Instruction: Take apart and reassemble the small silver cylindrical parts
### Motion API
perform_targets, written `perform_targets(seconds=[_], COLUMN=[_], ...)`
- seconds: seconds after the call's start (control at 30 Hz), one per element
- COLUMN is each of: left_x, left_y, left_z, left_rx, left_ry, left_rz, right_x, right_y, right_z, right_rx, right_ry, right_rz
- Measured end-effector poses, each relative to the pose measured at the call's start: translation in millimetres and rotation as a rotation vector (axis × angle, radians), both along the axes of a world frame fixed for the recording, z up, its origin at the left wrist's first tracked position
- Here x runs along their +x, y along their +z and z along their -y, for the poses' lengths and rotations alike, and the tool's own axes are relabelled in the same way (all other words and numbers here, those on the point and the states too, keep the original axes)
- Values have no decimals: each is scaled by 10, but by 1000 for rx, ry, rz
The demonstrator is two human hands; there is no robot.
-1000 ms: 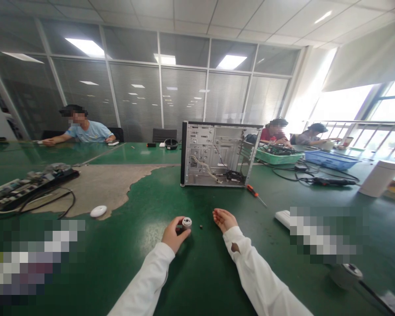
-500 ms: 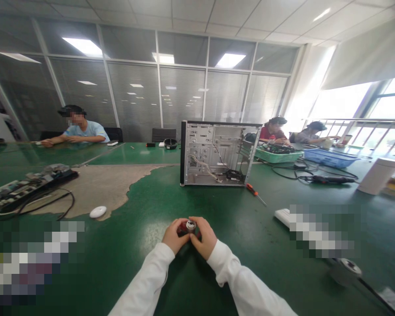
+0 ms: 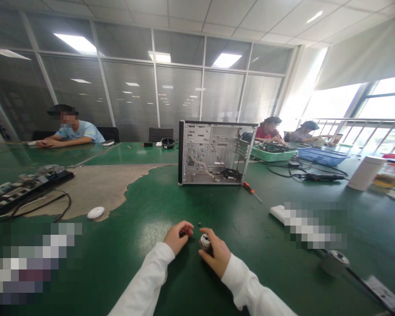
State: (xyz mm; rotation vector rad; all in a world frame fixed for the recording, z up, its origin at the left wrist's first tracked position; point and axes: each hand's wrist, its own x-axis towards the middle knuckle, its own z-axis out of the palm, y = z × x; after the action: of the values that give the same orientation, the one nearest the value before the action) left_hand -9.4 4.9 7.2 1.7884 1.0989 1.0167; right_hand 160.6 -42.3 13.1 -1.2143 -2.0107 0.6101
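My right hand [image 3: 216,252] is wrapped round a small metal cylinder [image 3: 205,241] with a light, holed top. Left of it, my left hand [image 3: 177,238] has its fingers curled around something reddish that is mostly hidden. A gap of green table separates the two hands. Just beyond them lies a tiny dark piece [image 3: 199,224]. Farther back stands an open computer case [image 3: 213,153] with cables inside, and an orange-handled screwdriver [image 3: 249,188] lies at its right lower corner.
A white oval object [image 3: 95,213] and a power strip with cables [image 3: 29,186] are at left. On the right are a white strip [image 3: 278,212], a round socket [image 3: 335,261], a green basket [image 3: 273,154] and a blue basket [image 3: 322,156]. People sit across the table.
My hands have moved apart, the metal cylinder going right with my right hand. The tiny dark piece now shows on the table between and beyond them. The view has shifted slightly.
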Motion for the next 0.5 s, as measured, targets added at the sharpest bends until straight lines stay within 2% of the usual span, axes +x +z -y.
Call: perform_targets(seconds=[0.1,0.2,0.33,0.5], left_x=[1,-1,0,4], left_y=[-23,-35,-37,-33], left_z=[-11,-19,-24,-27], left_rx=[-2,-6,-21,-32], left_ry=[11,24,34,43], left_rz=[16,26,41,58], right_x=[278,655,1305,2276], right_y=[-49,-175,-340,-528], right_z=[223,411,608,764], right_rx=[-27,-32,-30,10], right_ry=[-45,-187,-511,-962], right_rz=[-17,-60,-82,97])
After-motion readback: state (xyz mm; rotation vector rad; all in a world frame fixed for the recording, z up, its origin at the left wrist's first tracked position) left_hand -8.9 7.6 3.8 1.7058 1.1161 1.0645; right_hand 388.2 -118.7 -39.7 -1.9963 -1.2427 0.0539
